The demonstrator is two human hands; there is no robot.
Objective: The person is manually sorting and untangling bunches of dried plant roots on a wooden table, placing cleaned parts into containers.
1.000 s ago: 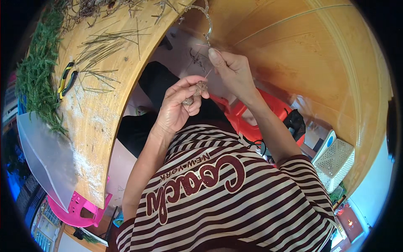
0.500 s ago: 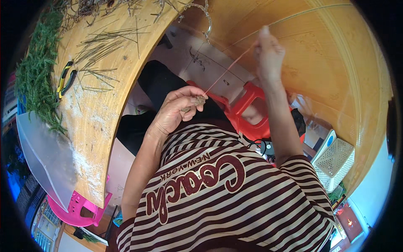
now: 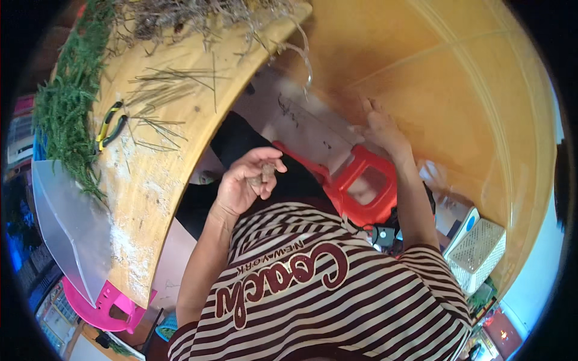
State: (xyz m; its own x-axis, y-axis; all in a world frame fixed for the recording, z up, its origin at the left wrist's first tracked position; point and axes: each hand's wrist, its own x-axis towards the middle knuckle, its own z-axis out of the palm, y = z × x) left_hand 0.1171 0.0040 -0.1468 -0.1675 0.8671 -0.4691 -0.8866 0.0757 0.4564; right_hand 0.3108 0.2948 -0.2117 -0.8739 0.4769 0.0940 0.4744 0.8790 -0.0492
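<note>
My left hand [image 3: 236, 183] is raised in front of my lap, its fingers curled around a small grey-brown lump [image 3: 262, 174], rough and knobbly. Fingers partly cover this piece, and its exact kind cannot be made out. Farther right and forward, above a red plastic stool [image 3: 367, 207], my right hand [image 3: 384, 129] reaches out. Its thumb and fingers look spread, slightly smeared by motion, with nothing visible in them. No thread shows between the hands.
On the wooden table [image 3: 141, 198] at left lie yellow-and-black pliers [image 3: 111, 125], thin wire-like sticks [image 3: 162, 84], green artificial sprigs [image 3: 69, 114] and a tangle of dry twigs [image 3: 198, 18]. A translucent sheet [image 3: 72, 222] overhangs it. A white perforated basket [image 3: 478, 246] stands at right.
The reddish thread stretched between my hands is no longer visible. My right hand has come down and its fingers have opened. My left hand has shifted slightly left and lower, still holding the lump.
</note>
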